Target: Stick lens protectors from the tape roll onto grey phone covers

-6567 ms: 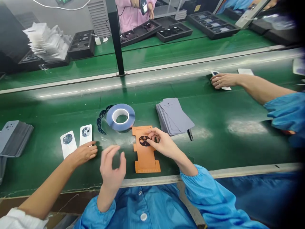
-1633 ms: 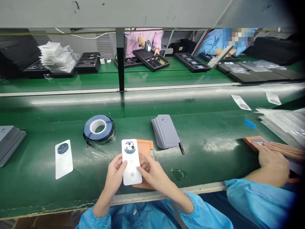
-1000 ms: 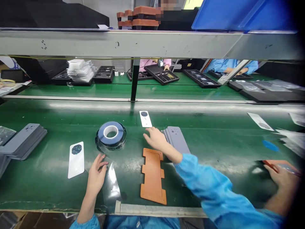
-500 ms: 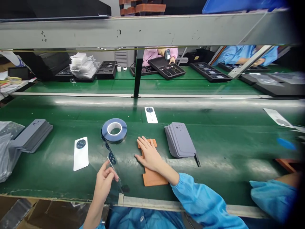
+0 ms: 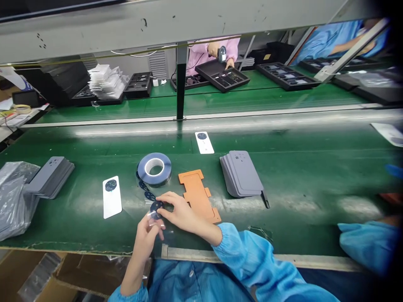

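My left hand pinches the free end of a clear strip carrying dark round camera-shaped stickers. My right hand has thumb and forefinger at the dark sticker nearest my left hand; its fingertips are closed on that sticker's edge. The strip runs up to a blue roll of tape with a white core. Beside my right hand lies an orange notched plate, flat on the green surface. A white phone-shaped card with a dark camera patch rests to the left.
A stack of grey phone-shaped sheets stands right, a dark pen-like tool beside it. Left are another grey stack and plastic bags. Another white card lies farther back. Co-workers sit across and at right; a blue sleeve shows.
My right hand has left the orange plate and moved left to the sticker strip at my left hand. The camera view has tilted and shifted slightly.
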Motion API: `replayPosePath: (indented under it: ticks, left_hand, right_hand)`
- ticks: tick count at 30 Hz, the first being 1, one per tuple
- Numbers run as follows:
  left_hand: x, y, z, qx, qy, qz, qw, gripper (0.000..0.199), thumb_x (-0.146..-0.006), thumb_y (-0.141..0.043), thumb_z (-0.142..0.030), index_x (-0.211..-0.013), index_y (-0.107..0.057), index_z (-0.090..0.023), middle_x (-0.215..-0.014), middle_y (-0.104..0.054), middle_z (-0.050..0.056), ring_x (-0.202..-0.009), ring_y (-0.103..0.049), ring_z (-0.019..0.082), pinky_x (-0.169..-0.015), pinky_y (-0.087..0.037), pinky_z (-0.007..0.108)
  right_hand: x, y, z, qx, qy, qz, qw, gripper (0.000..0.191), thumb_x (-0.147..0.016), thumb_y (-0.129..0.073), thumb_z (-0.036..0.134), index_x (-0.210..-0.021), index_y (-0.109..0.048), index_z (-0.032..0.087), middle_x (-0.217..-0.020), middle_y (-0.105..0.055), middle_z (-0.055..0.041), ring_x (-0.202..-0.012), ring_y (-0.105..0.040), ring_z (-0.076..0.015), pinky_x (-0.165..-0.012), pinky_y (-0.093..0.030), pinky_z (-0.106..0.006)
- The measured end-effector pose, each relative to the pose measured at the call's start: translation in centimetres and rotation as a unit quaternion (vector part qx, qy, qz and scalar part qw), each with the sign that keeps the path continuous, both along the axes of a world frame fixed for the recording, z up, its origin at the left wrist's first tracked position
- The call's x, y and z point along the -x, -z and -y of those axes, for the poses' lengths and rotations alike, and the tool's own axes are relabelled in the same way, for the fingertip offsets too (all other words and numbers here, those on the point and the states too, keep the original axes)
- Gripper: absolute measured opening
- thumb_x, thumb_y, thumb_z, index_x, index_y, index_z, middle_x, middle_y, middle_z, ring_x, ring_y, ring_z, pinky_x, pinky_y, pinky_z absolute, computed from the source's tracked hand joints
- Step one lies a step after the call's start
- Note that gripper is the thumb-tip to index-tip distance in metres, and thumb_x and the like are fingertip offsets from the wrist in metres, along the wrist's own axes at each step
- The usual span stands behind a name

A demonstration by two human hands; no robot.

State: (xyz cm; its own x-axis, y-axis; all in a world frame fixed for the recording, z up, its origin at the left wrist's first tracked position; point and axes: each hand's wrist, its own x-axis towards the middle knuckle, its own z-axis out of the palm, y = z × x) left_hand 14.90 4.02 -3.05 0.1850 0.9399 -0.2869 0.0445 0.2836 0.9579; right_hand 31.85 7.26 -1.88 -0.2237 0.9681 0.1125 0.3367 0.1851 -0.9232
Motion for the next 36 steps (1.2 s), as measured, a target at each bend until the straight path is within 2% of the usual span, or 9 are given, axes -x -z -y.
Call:
replayPosePath:
  ticks: [3, 7, 12, 15, 17, 22, 27, 32, 36]
  left_hand:
    - [-0.4, 0.3, -0.3, -0.010, -0.006, -0.056, 0.998, 0.022, -0.076, -0.065, -0.027, -0.094, -0.066, -0.014, -0.064, -0.060, -0.002, -0.054, -0.055, 0.013, -0.053, -0.047, 0.024]
    - [-0.7, 0.7, -0.6, -0.064, -0.019, -0.144, 0.987, 0.042, -0.079, -0.062, -0.022, -0.120, -0.065, -0.015, -0.077, -0.065, 0.001, -0.067, -0.061, 0.015, -0.059, -0.049, 0.025]
    - [-1.4, -0.7, -0.3, -0.271, -0.116, -0.274, 0.916, 0.070, -0.078, -0.061, -0.011, -0.146, -0.046, -0.021, -0.113, -0.065, 0.009, -0.091, -0.063, 0.019, -0.072, -0.051, 0.029]
    - [-3.3, -2.5, 0.6, -0.425, -0.138, -0.235, 0.863, 0.058, -0.081, -0.061, -0.007, -0.136, -0.054, -0.023, -0.124, -0.062, 0.011, -0.110, -0.062, 0.024, -0.085, -0.053, 0.036]
    - [-5.4, -3.2, 0.8, -0.464, -0.059, -0.195, 0.862, 0.042, -0.086, -0.056, -0.006, -0.124, -0.061, -0.023, -0.117, -0.066, 0.010, -0.109, -0.064, 0.024, -0.091, -0.055, 0.038]
    - [-10.3, -0.6, -2.1, -0.333, 0.073, -0.359, 0.869, 0.052, -0.091, -0.061, -0.026, -0.141, -0.050, -0.016, -0.139, -0.058, 0.019, -0.128, -0.057, 0.034, -0.104, -0.051, 0.049]
    - [-10.0, 2.6, -4.5, -0.289, 0.175, -0.387, 0.858, 0.059, -0.091, -0.064, -0.033, -0.145, -0.048, -0.014, -0.141, -0.058, 0.018, -0.131, -0.052, 0.036, -0.107, -0.046, 0.054]
    - [-8.7, 1.6, -4.5, -0.252, 0.214, -0.352, 0.876, 0.060, -0.086, -0.067, -0.026, -0.143, -0.050, -0.020, -0.134, -0.062, 0.012, -0.126, -0.054, 0.032, -0.105, -0.046, 0.050]
    - [-9.2, 1.0, -5.7, -0.203, 0.156, -0.305, 0.917, 0.041, -0.087, -0.061, -0.020, -0.127, -0.057, -0.021, -0.114, -0.068, 0.009, -0.107, -0.064, 0.025, -0.095, -0.052, 0.043]
  right_hand:
    - [-0.6, 0.1, 0.2, -0.027, 0.023, 0.004, 0.999, 0.022, -0.087, -0.071, 0.016, -0.108, -0.074, 0.024, -0.111, -0.069, -0.0066, -0.107, -0.065, -0.0230, -0.094, -0.054, -0.038]
    - [-2.4, -0.2, 1.1, -0.053, 0.062, -0.034, 0.996, 0.008, -0.088, -0.069, 0.019, -0.090, -0.076, 0.022, -0.094, -0.065, -0.0046, -0.086, -0.064, -0.0177, -0.077, -0.054, -0.031]
    - [-6.8, -0.1, 2.0, 0.044, 0.092, -0.124, 0.987, 0.009, -0.087, -0.068, 0.028, -0.085, -0.073, 0.020, -0.076, -0.069, -0.0018, -0.068, -0.063, -0.0155, -0.066, -0.053, -0.029]
    - [-9.7, 0.7, 1.4, 0.089, 0.143, -0.179, 0.969, 0.018, -0.086, -0.070, 0.036, -0.079, -0.068, 0.019, -0.078, -0.071, -0.0041, -0.072, -0.067, -0.0180, -0.068, -0.055, -0.031]
    - [-11.2, 1.2, 0.5, 0.105, 0.175, -0.185, 0.961, 0.021, -0.083, -0.073, 0.039, -0.079, -0.065, 0.019, -0.078, -0.071, -0.0041, -0.071, -0.067, -0.0182, -0.067, -0.054, -0.031]
    - [-13.1, 2.1, -1.6, 0.092, 0.210, -0.120, 0.966, 0.033, -0.076, -0.079, 0.033, -0.102, -0.065, 0.020, -0.083, -0.070, -0.0021, -0.069, -0.062, -0.0152, -0.067, -0.051, -0.030]
    - [-13.3, 2.7, -2.3, 0.094, 0.221, -0.071, 0.968, 0.026, -0.077, -0.077, 0.035, -0.096, -0.071, 0.018, -0.083, -0.073, -0.0047, -0.069, -0.061, -0.0166, -0.065, -0.048, -0.031]
    - [-12.3, 3.5, -2.1, 0.104, 0.255, -0.058, 0.960, 0.023, -0.077, -0.075, 0.035, -0.093, -0.074, 0.019, -0.082, -0.074, -0.0046, -0.062, -0.055, -0.0150, -0.062, -0.044, -0.030]
    - [-11.8, 4.1, -1.9, 0.093, 0.262, -0.007, 0.961, 0.020, -0.079, -0.073, 0.031, -0.097, -0.075, 0.022, -0.083, -0.075, -0.0027, -0.063, -0.055, -0.0152, -0.062, -0.042, -0.029]
